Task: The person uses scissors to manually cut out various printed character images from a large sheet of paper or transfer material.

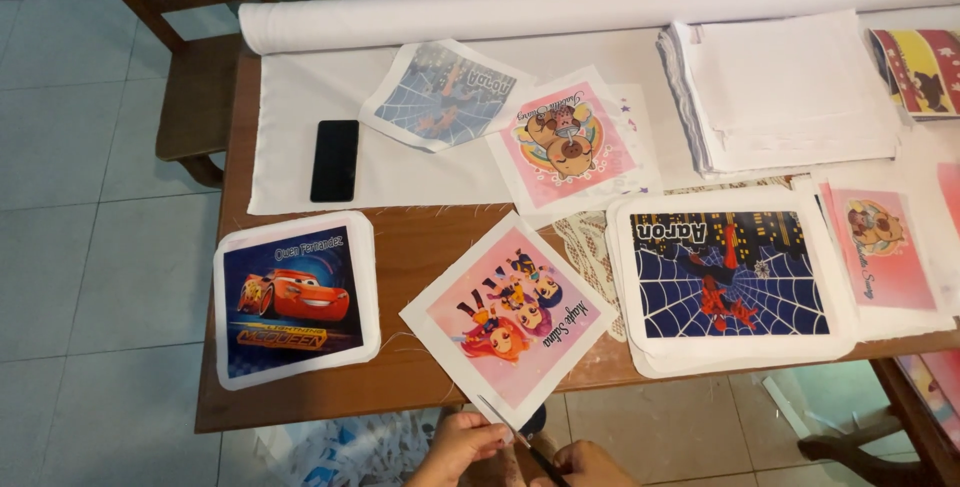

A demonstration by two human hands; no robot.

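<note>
A pink printed fabric square (510, 317) with cartoon figures lies tilted on the wooden table (420, 237), its lower corner hanging over the front edge. Below that corner, my left hand (455, 447) pinches the fabric's edge. My right hand (588, 465) grips dark-handled scissors (505, 429), whose blades meet the fabric's lower corner next to my left fingers. Both hands are partly cut off by the bottom of the view.
A red car print (297, 297) lies at the left. A stack of web-pattern prints (735, 282) lies right, over a lace doily (588, 245). Behind are a black phone (334, 160), a white fabric roll (600, 7), a white fabric stack (790, 92) and a chair (200, 77).
</note>
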